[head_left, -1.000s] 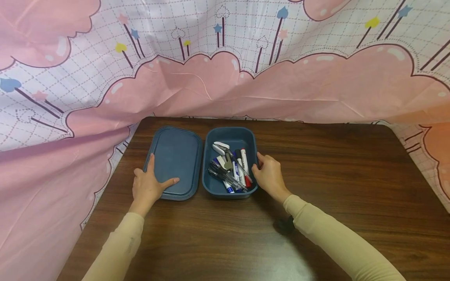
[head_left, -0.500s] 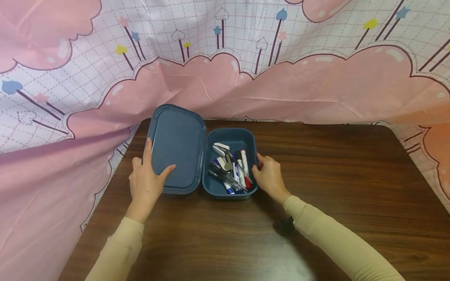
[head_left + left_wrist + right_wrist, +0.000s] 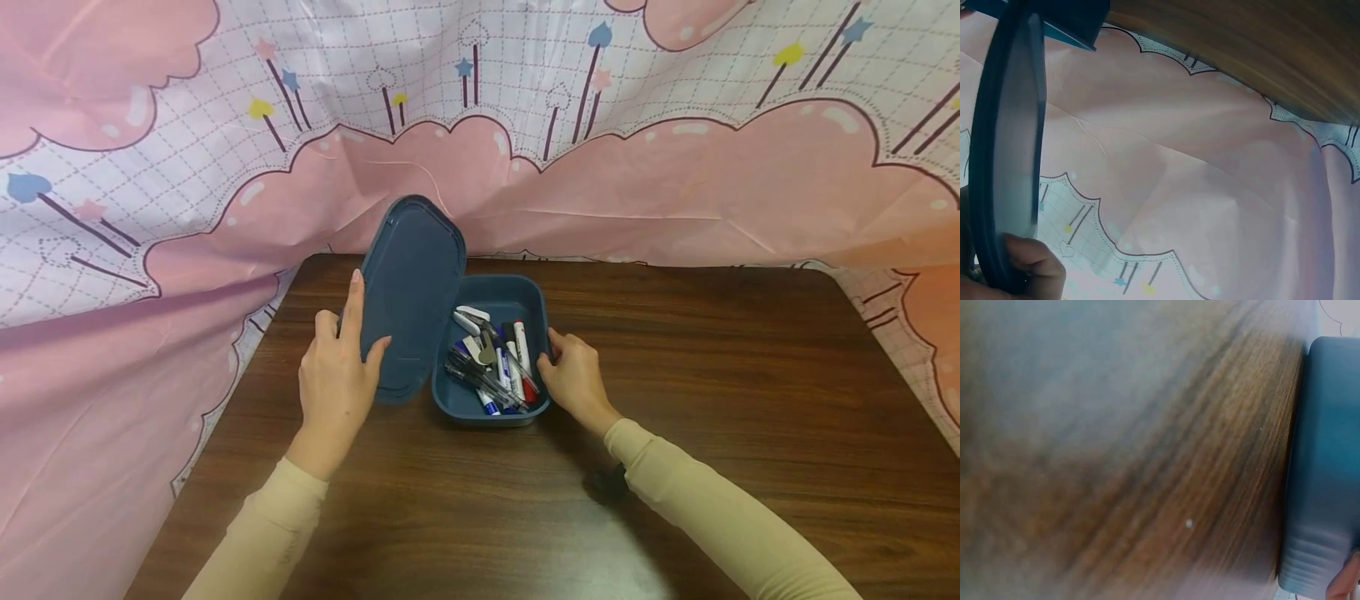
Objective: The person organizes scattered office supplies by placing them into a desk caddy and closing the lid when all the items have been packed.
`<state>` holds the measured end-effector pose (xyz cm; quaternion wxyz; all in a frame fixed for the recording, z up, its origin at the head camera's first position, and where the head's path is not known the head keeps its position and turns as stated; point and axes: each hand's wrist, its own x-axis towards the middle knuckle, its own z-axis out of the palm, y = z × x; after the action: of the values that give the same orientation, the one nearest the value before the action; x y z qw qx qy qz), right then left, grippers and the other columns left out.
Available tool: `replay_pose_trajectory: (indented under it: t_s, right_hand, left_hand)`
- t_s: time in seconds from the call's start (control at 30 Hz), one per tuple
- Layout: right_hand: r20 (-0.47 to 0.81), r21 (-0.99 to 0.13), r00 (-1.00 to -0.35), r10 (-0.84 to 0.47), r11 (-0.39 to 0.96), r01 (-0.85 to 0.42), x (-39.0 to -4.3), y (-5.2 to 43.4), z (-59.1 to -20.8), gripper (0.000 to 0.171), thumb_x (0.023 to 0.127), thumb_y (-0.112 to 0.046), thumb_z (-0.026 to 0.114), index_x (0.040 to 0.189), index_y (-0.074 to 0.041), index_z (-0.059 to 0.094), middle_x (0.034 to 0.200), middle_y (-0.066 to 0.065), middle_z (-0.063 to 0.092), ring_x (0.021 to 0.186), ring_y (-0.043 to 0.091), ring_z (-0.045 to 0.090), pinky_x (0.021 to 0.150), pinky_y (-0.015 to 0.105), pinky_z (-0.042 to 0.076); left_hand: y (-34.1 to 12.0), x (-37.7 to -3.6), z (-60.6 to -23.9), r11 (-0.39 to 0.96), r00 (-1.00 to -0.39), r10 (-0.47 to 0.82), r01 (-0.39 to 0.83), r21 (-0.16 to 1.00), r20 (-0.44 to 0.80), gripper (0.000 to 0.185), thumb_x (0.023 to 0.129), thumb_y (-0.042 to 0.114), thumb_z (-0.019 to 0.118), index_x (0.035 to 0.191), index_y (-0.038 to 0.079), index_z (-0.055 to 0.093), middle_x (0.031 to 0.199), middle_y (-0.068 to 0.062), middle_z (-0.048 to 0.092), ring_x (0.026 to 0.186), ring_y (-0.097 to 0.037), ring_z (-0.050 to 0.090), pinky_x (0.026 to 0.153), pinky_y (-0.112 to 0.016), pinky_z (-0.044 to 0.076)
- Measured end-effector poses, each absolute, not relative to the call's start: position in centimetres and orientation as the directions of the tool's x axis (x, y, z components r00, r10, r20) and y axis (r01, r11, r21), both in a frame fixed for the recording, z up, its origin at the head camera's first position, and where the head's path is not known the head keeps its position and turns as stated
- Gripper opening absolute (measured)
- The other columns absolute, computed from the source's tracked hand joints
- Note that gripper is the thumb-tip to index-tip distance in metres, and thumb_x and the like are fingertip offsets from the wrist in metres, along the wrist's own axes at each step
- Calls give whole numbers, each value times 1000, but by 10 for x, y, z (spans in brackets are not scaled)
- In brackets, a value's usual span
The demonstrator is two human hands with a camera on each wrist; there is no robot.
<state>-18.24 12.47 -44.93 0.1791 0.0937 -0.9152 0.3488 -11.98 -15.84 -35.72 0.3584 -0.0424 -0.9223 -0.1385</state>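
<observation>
My left hand (image 3: 337, 383) grips the left edge of a dark blue lid (image 3: 415, 292), which is raised and tilted beside the box. In the left wrist view the lid (image 3: 1013, 144) stands nearly edge-on, with fingers (image 3: 1038, 265) curled at its rim. A matching blue box (image 3: 501, 287) rests on the table, holding several markers (image 3: 522, 346), clear pens (image 3: 487, 383) and small white and grey items whose kind I cannot tell. My right hand (image 3: 573, 375) holds the box's right wall. The right wrist view catches the box's side (image 3: 1325, 456) and a fingertip.
A dark wood-grain table (image 3: 712, 375) lies beneath everything. Behind and to the left hangs a pink and white patterned curtain (image 3: 615, 200), close to the table's back edge.
My left hand has lifted the lid off the table, tilted it up and moved it rightward to the box's left side. The right hand and the box have stayed in place.
</observation>
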Motion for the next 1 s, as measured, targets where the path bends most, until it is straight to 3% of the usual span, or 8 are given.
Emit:
replay_pose_trajectory:
  t_s: [0.53, 0.77, 1.0]
  right_hand:
    - [387, -605, -921, -39, 743, -285, -181, 124, -448, 39, 81, -2, 66, 118, 11, 64, 72, 15, 62, 63, 23, 53, 57, 28, 42]
    - [366, -618, -930, -28, 740, -266, -181, 124, -447, 39, 83, -8, 69, 119, 9, 64, 74, 15, 63, 65, 24, 56, 58, 30, 43]
    - [358, -624, -933, -30, 736, -263, -181, 126, -447, 41, 83, -11, 72, 118, 9, 64, 76, 16, 64, 68, 26, 58, 60, 33, 46]
  left_hand:
    - [-141, -121, -354, 962, -749, 72, 226, 152, 659, 79, 87, 4, 71, 152, 23, 30, 90, -20, 49, 54, -22, 44, 44, -36, 50]
    - [-130, -126, -356, 955, -703, 127, 277, 106, 700, 79, 83, -13, 62, 149, 21, 37, 86, -18, 50, 51, -21, 43, 39, -34, 45]
    - [-120, -129, -362, 946, -710, 183, 315, 75, 680, 76, 84, -13, 62, 149, 19, 38, 88, -16, 49, 53, -18, 42, 38, -29, 41]
